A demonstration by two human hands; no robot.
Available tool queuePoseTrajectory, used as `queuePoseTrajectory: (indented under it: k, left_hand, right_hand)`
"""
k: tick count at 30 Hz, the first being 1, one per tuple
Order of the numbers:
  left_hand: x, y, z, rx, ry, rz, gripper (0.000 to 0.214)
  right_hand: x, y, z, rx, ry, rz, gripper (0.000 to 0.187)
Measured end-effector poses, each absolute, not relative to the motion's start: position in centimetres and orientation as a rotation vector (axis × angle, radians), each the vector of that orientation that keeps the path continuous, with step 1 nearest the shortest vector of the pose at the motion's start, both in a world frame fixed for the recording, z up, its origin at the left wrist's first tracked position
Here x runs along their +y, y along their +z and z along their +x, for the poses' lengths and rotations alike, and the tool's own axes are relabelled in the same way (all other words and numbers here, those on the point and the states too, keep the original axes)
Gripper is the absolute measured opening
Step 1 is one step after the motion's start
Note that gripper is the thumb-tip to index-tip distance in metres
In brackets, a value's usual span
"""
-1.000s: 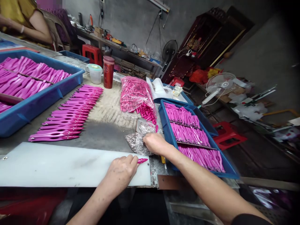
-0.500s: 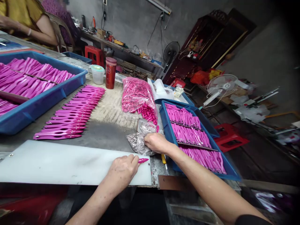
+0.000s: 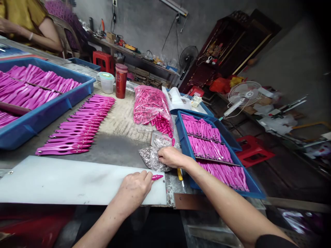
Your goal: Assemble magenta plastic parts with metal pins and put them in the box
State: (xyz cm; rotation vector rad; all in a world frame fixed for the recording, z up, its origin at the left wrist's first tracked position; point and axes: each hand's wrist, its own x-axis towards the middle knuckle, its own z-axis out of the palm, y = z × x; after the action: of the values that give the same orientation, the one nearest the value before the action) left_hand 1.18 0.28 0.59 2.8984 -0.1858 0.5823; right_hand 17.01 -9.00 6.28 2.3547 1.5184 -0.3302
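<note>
In the head view, a small pink pointed piece (image 3: pixel 157 177) was pinched at the fingers of the left hand (image 3: pixel 134 190), closed over the near right corner of a white board (image 3: pixel 64 181) on the tabletop (image 3: pixel 113 148). The right hand (image 3: pixel 172 157) was laid on a clear bag of small silvery parts (image 3: pixel 151 158); whether its curled fingers gripped anything could not be told. A blue tray (image 3: pixel 184 144) of pink parts was seen just right.

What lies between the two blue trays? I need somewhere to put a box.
Head view: a fanned row of pink pieces and a pink-filled bag.
</note>
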Motion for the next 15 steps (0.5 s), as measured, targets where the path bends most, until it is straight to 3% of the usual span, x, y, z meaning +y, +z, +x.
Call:
queuePoseTrajectory:
  k: [15]
  left_hand:
    - [0.30, 0.67, 1.09, -0.173, 0.576, 2.900, 0.012]
  right_hand:
    - [-9.52, 6.20, 16.78, 1.544, -0.268, 2.441, 0.023]
